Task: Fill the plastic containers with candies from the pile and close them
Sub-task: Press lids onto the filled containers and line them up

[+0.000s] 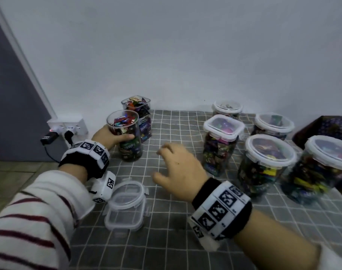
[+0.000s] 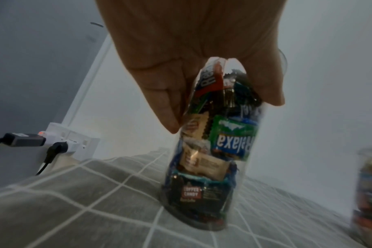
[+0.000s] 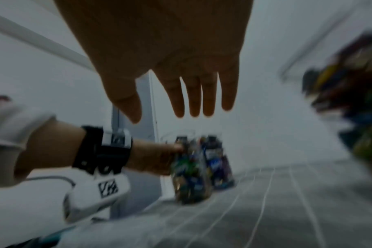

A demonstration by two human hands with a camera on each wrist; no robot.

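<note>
The left hand (image 1: 109, 137) held the full round jar (image 1: 127, 137) upright on the tabletop (image 1: 166, 221) — fingers curled round it. The right hand (image 1: 178, 168) hovered, fingers spread and empty. The round lid (image 1: 128, 193) lay nearby — best to grab it flat and press it down evenly.

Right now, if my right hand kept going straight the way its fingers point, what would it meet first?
Probably the round open container that the left hand grips. The right hand hangs open, fingers aimed that way over bare cloth; depth is unclear.
</note>
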